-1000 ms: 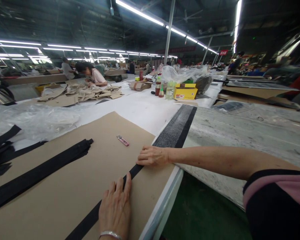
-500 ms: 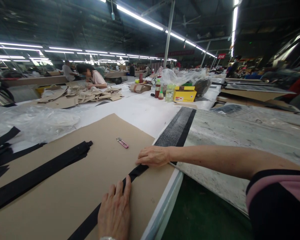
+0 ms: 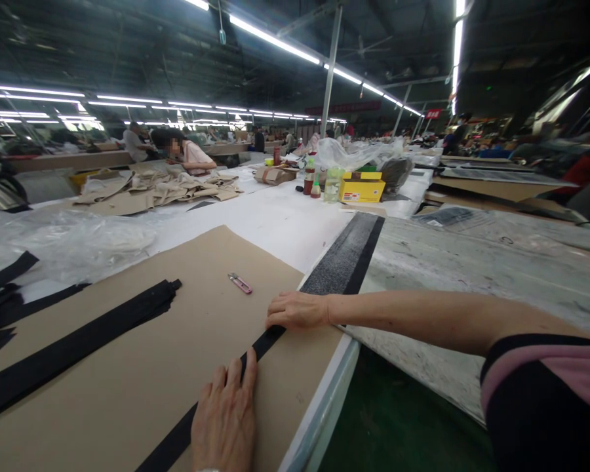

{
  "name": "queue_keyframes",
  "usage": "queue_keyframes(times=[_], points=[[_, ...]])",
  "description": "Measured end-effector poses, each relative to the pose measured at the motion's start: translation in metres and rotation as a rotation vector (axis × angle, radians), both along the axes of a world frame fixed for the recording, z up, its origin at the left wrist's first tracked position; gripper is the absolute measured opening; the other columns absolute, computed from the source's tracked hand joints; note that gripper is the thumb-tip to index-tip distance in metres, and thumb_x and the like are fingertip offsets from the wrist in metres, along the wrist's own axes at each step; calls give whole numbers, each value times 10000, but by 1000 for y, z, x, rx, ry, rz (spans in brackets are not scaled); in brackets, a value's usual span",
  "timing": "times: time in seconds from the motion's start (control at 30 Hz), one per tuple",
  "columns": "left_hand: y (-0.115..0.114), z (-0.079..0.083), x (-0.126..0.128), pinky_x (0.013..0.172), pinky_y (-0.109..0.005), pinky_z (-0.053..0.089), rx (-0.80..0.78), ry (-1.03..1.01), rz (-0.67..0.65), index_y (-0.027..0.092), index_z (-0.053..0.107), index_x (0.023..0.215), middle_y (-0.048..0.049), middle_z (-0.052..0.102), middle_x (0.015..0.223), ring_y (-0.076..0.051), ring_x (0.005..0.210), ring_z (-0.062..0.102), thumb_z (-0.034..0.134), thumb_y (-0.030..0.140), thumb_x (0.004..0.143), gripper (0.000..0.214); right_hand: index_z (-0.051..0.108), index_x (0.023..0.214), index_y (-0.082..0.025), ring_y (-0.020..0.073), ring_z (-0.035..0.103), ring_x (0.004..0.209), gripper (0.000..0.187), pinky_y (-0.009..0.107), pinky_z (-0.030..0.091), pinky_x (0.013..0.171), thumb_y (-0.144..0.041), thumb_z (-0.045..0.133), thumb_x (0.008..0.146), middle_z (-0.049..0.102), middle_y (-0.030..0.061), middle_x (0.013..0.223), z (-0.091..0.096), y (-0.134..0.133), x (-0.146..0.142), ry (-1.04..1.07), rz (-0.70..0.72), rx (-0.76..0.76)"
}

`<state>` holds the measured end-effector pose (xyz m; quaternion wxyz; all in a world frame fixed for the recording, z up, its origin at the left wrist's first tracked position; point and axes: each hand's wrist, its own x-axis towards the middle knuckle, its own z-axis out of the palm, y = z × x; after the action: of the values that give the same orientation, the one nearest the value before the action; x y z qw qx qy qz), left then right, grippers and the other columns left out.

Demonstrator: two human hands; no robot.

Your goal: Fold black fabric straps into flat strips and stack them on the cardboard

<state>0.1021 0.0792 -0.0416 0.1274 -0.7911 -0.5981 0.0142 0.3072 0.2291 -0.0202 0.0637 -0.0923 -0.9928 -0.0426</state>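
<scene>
A narrow black fabric strip (image 3: 265, 342) runs diagonally across a brown board (image 3: 128, 367). My left hand (image 3: 226, 413) lies on it palm down, fingers extended and a little apart, pressing it to the board. At the strip's far end, my right hand (image 3: 297, 309) has its fingers bent together over the fabric; its fingertips are partly hidden. Beyond that hand is a speckled dark grey band with a black edge (image 3: 347, 255). Pink-handled thread snips (image 3: 239, 283) rest on the board, and a stack of black strips (image 3: 78, 351) lies to the left.
Clear plastic sheeting (image 3: 78, 239) and more black strips (image 3: 0, 301) lie at the left. A yellow box (image 3: 361, 188) stands with bottles farther back, near a heap of beige fabric pieces (image 3: 162, 187). A grey worn board (image 3: 472, 262) covers the right side. A co-worker (image 3: 194, 156) leans over the far table.
Between my hands the strip was creased and folded over; now it lies smoother and straighter. My right hand has shifted very slightly left, while my left hand stays in nearly the same place.
</scene>
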Motion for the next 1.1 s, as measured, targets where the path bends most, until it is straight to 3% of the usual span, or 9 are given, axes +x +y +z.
queue_keyframes(times=[0.27,0.53,0.87,1.1], points=[[-1,4,3,784,-360,432,-18,9,7,234,431,1355,-63,621,1088,-219,952,521,303,-10,841,584,557,1030,-154,168,509,861,189,303,356,732,-174,391,942,579,75,917,-4,2,9,-39,72,95],[-1,4,3,786,-357,423,1,17,7,243,435,1353,-56,625,1087,-221,960,526,306,-10,839,587,555,1042,-145,177,507,881,231,328,343,782,-204,348,960,583,93,932,-4,-2,13,-55,43,140],[-2,5,4,802,-362,417,-8,16,14,239,425,1360,-59,621,1104,-223,962,523,300,-4,840,587,507,1195,-132,192,513,931,310,345,336,866,-201,364,929,583,113,1048,-7,-16,27,-27,-97,99],[-2,6,4,773,-369,419,-15,-3,4,235,415,1365,-67,630,1065,-230,940,537,302,-5,835,593,479,1253,-165,180,525,929,352,332,330,851,-172,407,908,594,86,1027,7,-15,24,-6,-205,24]])
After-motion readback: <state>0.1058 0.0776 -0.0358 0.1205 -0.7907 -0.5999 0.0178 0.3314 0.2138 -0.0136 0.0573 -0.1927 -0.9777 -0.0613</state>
